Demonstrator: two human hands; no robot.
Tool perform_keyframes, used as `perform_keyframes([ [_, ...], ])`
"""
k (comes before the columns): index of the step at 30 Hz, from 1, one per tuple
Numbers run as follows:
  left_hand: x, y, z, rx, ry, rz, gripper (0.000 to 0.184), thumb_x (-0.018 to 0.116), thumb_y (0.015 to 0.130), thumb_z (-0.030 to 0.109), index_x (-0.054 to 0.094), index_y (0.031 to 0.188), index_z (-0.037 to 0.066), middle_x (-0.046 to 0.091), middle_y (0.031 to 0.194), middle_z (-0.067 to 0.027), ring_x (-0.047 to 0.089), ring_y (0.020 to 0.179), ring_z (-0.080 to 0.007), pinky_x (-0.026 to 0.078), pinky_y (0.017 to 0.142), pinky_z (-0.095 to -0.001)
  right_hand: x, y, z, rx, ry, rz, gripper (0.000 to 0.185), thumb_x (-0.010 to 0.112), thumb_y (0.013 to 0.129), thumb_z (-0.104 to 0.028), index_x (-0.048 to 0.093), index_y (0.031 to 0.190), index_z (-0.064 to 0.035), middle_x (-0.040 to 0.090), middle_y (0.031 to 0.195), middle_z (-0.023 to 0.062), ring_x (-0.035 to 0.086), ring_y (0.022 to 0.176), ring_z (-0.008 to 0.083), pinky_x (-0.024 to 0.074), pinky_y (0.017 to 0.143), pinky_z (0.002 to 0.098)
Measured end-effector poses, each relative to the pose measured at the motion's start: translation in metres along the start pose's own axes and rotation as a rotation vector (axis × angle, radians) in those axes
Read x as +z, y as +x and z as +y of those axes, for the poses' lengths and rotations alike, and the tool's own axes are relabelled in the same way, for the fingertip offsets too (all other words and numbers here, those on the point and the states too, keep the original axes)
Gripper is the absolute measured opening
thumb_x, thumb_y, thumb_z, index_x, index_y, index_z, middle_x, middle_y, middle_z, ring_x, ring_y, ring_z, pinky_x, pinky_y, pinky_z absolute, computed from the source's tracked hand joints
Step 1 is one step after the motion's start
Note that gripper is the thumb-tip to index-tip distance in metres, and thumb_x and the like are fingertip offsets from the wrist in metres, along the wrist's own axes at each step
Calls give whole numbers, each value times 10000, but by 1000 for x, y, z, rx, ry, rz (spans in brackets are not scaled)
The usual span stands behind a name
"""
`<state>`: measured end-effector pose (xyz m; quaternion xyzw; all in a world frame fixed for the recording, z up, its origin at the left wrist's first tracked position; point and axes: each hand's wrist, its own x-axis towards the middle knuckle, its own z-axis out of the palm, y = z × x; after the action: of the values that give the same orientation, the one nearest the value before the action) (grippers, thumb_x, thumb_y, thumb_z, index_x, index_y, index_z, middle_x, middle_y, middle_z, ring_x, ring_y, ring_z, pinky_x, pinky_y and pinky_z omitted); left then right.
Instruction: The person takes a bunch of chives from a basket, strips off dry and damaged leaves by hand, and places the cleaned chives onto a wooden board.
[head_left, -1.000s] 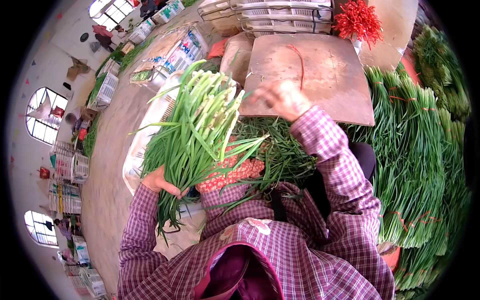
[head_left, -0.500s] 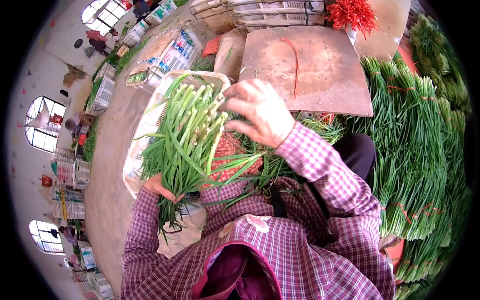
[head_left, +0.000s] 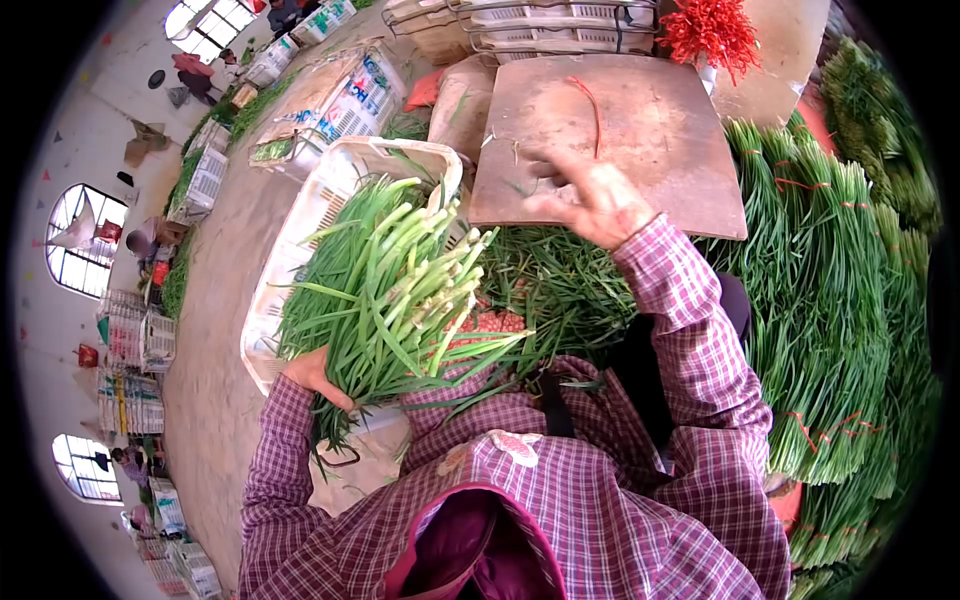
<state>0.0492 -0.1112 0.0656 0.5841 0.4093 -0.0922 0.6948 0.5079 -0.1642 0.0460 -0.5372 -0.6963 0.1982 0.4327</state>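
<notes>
My left hand (head_left: 318,380) is closed around the leafy lower part of a bunch of garlic chives (head_left: 390,290). The pale stem ends of the bunch fan out toward the upper right. Beneath and behind it stands a white plastic basket (head_left: 262,300), partly hidden by the leaves. My right hand (head_left: 595,205) is apart from the bunch, over the near edge of a brown board (head_left: 660,140). Its fingers are spread and slightly blurred, with small leaf scraps in the air beside them. A red tie (head_left: 590,105) lies on the board.
Loose green leaves (head_left: 560,280) are heaped below the board. Tied chive bundles (head_left: 810,300) are stacked at the right. A bunch of red ties (head_left: 708,38) stands at the top, beside stacked white crates (head_left: 560,40). More crates and several people are farther off at the left.
My right hand has moved away from the stem ends, to the right and slightly down, over the board's edge. The bunch in my left hand has shifted down, its stems leaning further right.
</notes>
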Motion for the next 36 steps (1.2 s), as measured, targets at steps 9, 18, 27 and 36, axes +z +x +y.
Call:
perform_keyframes([
  [9, -13, 11, -4, -26, 267, 40, 1195, 964, 457, 231, 305, 1419, -31, 521, 1323, -135, 489, 1202, -213, 372, 1045, -338, 50, 18, -32, 66, 762, -161, 146, 686, 872, -158, 677, 925, -23, 604, 703, 15, 518, 674, 56, 466, 645, 267],
  [18, 27, 16, 41, 99, 648, 230, 701, 850, 628, 190, 558, 1229, -22, 665, 1107, -103, 604, 1002, -162, 451, 920, -304, -8, 5, 32, 177, 503, 417, 184, 648, 894, -202, 671, 951, -29, 641, 760, 38, 579, 633, 99, 499, 599, 251],
  [27, 61, 34, 57, 394, 1038, 779, 534, 748, 683, 149, 577, 1172, 21, 687, 903, -159, 681, 786, -299, 517, 718, -340, -9, -11, -29, -223, -163, 160, 331, 672, 832, -311, 633, 1097, -117, 660, 985, 116, 638, 954, 314, 493, 895, 440],
  [36, 73, 47, 54, 467, 1104, 967, 605, 749, 678, 141, 562, 1251, 92, 678, 938, -171, 667, 828, -349, 520, 697, -392, 33, -16, -42, -178, -475, 90, 453, 718, 736, -441, 619, 1018, -101, 594, 900, 88, 570, 933, 295, 415, 848, 442],
])
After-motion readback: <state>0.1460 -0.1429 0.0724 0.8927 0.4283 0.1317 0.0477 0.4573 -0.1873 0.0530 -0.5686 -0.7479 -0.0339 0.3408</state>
